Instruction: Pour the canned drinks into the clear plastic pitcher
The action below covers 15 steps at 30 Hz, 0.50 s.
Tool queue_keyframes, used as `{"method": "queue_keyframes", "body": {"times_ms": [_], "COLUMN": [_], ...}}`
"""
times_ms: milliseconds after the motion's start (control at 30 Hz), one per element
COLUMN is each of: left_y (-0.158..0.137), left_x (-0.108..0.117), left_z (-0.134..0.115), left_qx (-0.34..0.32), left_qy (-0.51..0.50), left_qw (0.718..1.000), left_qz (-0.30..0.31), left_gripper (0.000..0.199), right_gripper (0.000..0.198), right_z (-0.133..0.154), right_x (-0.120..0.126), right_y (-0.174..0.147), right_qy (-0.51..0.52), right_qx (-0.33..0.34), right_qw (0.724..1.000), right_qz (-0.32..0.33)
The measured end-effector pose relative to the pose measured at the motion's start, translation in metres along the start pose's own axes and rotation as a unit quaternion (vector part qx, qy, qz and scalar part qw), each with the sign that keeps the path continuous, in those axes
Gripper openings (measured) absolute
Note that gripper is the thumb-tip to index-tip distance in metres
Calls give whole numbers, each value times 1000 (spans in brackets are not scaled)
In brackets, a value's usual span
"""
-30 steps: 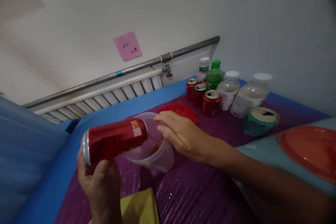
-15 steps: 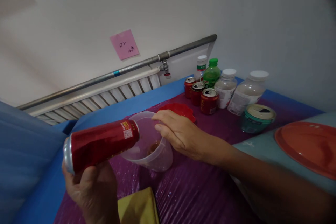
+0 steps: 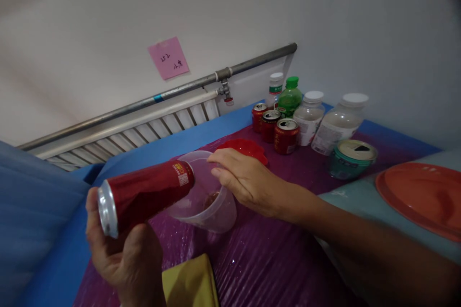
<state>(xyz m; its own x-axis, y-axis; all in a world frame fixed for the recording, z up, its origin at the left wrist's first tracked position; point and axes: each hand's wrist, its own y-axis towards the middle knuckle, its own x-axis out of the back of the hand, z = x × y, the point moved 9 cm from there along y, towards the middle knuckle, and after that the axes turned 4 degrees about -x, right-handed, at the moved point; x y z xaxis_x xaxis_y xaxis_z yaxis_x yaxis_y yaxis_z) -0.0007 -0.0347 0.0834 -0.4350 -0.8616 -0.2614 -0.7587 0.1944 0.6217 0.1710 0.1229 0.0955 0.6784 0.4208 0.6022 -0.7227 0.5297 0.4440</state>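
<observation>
Red can (image 3: 146, 196) tipped further base-down, overhanging tub (image 3: 220, 216) edge, cloth (image 3: 189, 280) apart

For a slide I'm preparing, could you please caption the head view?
Left hand holds a red can sideways at a translucent tub, with the right hand at its rim.

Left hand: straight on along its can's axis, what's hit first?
Probably the right hand at the clear tub: the red can in the left hand points across the opening toward that hand. Depth is unclear; the tub's wall might come first.
</observation>
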Motion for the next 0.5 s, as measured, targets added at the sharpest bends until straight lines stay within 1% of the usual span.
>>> {"method": "queue_keyframes", "body": {"times_ms": [67,133,200,267,300,333,367,400,433,500], "left_y": [0,0,0,-1,-1,-2,-3,-3,-4,-6], "left_x": [3,4,4,4,5,5,7,9,12,16], "left_z": [0,-4,-7,-8,-7,-5,-3,-1,2,7], "left_qx": [-12,-34,-50,-53,-48,-37,-25,-11,4,27], "left_qy": [-13,-8,-1,7,14,25,36,46,51,53], "left_qw": [1000,999,999,999,999,999,999,999,999,998], "left_qz": [0,3,2,3,3,5,2,-4,-13,-26], "left_gripper": [75,73,69,67,67,69,72,76,78,81], "right_gripper": [34,36,38,38,38,38,37,38,38,35], "right_z": [1,2,-3,-18,-30,-45,-63,-83,-104,-135], "right_x": [-2,0,10,30,40,47,50,50,48,45], "right_y": [0,1,3,7,9,11,12,10,6,-4], "right_qy": [-1,1,0,-27,-61,-111,-172,-231,-278,-317], "right_qx": [3,9,6,-27,-58,-101,-153,-206,-259,-325], "right_qw": [1000,1000,1000,996,992,984,971,951,924,885], "right_qz": [-2,-6,-31,-78,-96,-92,-63,-19,37,101]}}
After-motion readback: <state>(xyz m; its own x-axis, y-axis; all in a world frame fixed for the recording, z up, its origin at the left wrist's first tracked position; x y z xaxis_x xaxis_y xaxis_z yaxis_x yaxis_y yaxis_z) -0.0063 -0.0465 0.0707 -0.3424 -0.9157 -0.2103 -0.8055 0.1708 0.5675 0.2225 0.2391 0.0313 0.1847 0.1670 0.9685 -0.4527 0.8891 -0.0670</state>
